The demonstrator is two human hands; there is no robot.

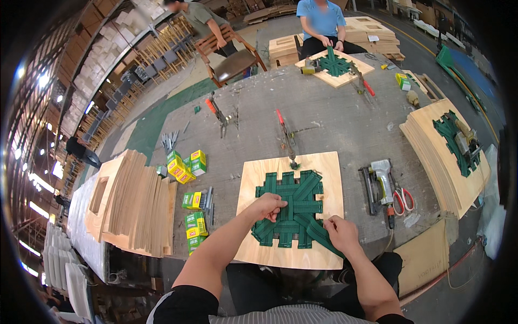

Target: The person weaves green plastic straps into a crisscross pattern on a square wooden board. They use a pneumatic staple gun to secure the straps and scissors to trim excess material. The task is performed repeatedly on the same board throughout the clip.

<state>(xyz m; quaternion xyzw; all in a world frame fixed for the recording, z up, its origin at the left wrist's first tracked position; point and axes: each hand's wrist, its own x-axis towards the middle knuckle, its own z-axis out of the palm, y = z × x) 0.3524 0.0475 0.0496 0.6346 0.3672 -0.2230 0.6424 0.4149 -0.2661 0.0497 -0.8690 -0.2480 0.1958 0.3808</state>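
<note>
A plywood board (249, 186) lies at the table's near edge in front of me. Green webbing straps (302, 186) cross and interlace over the cut-out in its middle. With its fingers closed, my left hand (266, 207) pinches the weave left of centre. My right hand (342, 236) is closed at the board's right edge on a loose green webbing strap (317, 231), which slants down to the right from the weave. Part of that strap is hidden behind the hand. A toggle clamp (289, 143) with a red handle presses on the board's far edge.
A staple gun (383, 181) and red-handled scissors (402, 201) lie to the right. Staple boxes (195, 224) and staple strips (209, 202) lie left, beside stacked plywood frames (132, 205). Another stack (426, 140) stands right. Across the table, a person in blue (322, 24) handles similar webbing.
</note>
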